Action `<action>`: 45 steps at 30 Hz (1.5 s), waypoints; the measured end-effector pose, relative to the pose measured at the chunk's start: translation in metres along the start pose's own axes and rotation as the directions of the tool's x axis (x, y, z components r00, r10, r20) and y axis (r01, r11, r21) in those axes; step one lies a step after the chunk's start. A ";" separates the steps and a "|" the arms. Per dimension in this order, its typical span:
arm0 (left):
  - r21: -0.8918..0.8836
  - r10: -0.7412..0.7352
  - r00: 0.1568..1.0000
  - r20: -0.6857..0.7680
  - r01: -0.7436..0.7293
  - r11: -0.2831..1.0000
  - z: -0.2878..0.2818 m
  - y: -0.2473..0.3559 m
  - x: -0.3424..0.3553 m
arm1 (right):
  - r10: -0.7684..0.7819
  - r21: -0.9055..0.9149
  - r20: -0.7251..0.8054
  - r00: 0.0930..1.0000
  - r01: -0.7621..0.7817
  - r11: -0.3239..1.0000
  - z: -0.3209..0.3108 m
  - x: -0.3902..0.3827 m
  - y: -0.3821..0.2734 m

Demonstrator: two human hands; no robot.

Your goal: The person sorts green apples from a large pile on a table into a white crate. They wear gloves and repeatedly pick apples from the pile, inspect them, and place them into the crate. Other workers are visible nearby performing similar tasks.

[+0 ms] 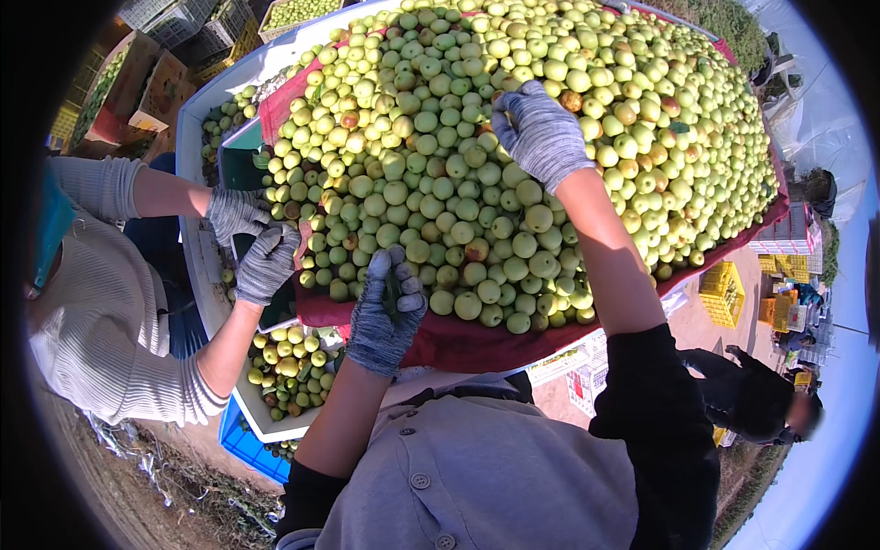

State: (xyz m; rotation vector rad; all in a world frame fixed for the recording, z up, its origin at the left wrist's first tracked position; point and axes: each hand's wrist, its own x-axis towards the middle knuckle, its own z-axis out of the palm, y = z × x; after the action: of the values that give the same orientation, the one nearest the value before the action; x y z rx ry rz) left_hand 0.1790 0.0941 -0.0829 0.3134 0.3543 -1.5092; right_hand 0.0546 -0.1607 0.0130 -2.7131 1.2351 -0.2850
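Observation:
A big pile of small green fruits (458, 211), some blushed red-brown, lies on a maroon cloth (431, 344). My left hand (385, 312), in a grey knitted glove, is at the pile's near edge, fingers curled round a dark green thing, apparently a leaf (397, 298). My right hand (541, 137), gloved alike, reaches over the upper middle of the pile with its fingers curled down among the fruits; what they hold, if anything, is hidden.
A co-worker's gloved hands (261, 261) work at the left edge beside a white tray (200, 137). A fruit-filled bin (275, 412) sits below. Crates (192, 27) stand behind; a yellow crate (720, 293) and another person (752, 394) are at right.

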 end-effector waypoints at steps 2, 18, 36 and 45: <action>0.107 -0.019 0.998 -0.057 0.025 0.994 -0.004 0.000 -0.004 | 0.028 -0.253 0.120 0.992 0.004 0.968 0.014 0.014 0.016; 0.802 0.211 0.973 -0.097 -0.049 0.596 -0.014 -0.014 0.029 | -0.002 0.144 0.021 1.000 -0.001 0.990 0.029 -0.051 0.022; 0.945 0.099 0.994 0.047 -0.077 0.319 0.013 0.018 0.107 | 0.137 -0.331 0.131 0.982 -0.087 0.940 0.005 0.045 0.123; -0.114 -0.181 0.960 0.216 0.209 0.971 0.005 -0.005 0.041 | 0.101 0.928 0.190 0.977 -0.212 0.306 -0.017 -0.040 0.015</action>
State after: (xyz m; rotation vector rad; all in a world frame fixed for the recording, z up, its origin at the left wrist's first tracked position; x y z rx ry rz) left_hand 0.1751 0.0545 -0.0959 0.0140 0.3291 -1.6854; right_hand 0.0140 -0.1417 0.0216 -1.5008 0.8321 -0.6113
